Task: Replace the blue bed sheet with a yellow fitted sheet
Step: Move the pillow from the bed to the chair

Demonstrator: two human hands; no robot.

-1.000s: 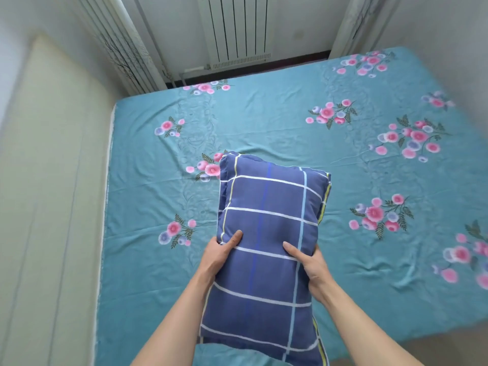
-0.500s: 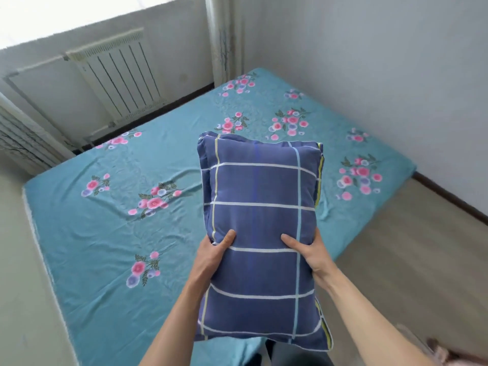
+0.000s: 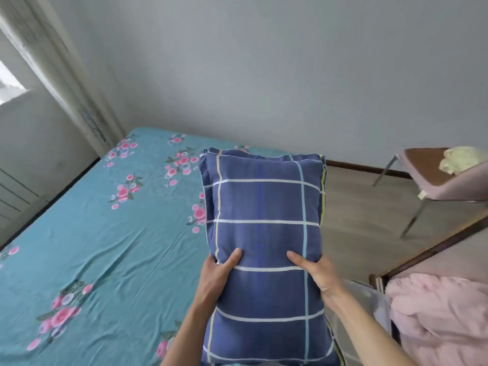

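Pillow: I saw a navy checked pillow (image 3: pixel 264 233) held upright in the air over the bed's near right edge, blocking my view of that edge.
Left hand: the left hand (image 3: pixel 215 280) gripped the pillow's left side, thumb pressed across the front, fingers hidden behind.
Right hand: the right hand (image 3: pixel 318 277) gripped the right side the same way.
Blue bed sheet: the blue bed sheet (image 3: pixel 105 247), floral and creased, lay spread over the mattress.
Around: a chair (image 3: pixel 433 178) with a pale cloth (image 3: pixel 460 159) on its seat stood right, on the wood floor (image 3: pixel 364 207); pink bedding (image 3: pixel 438 320) was heaped at lower right.
Room: grey wall (image 3: pixel 290 75), curtain (image 3: pixel 66 75) at the bed's far left corner.
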